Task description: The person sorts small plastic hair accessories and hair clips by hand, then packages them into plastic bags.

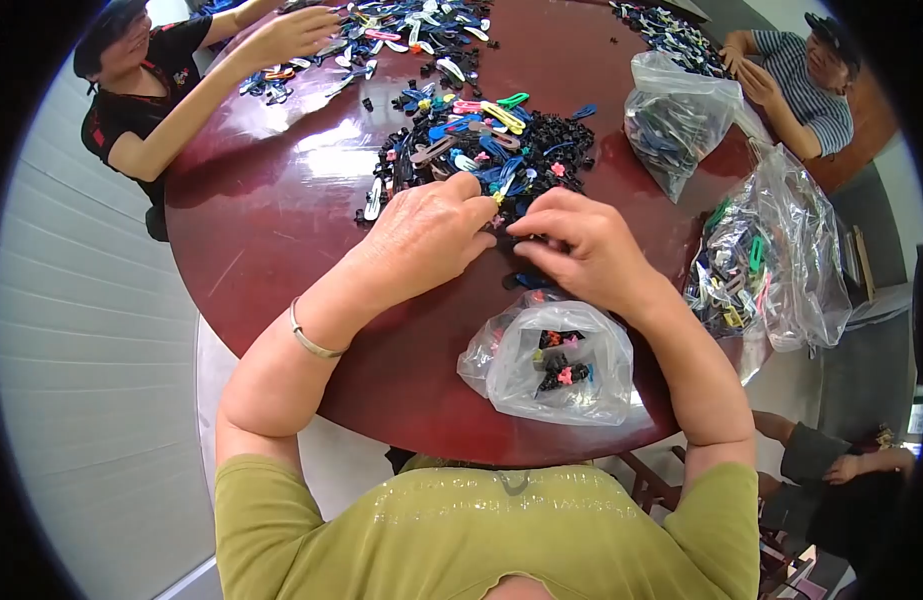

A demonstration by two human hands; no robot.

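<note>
While both forearms reach up from the bottom of the frame, the left hand (421, 235) and the right hand (581, 245) meet at the centre, at the near edge of a pile of hair clips (491, 140). The left hand's fingers (471, 200) are curled down onto the clips, and the right hand's fingers (531, 228) are pinched together on something small and dark; what exactly they grip is too small to tell. A metal bracelet (309, 340) sits on the left wrist. Just below the right hand lies a small clear bag (556, 365) with a few dark and pink pieces inside. The round dark-red surface (281, 210) also carries two larger clear bags of clips, one at upper right (676, 120) and one at the right edge (766, 265). At upper left another person's hand (291, 35) reaches into a second spread of clips (401, 30), and a third person sits at the upper right corner.
</note>
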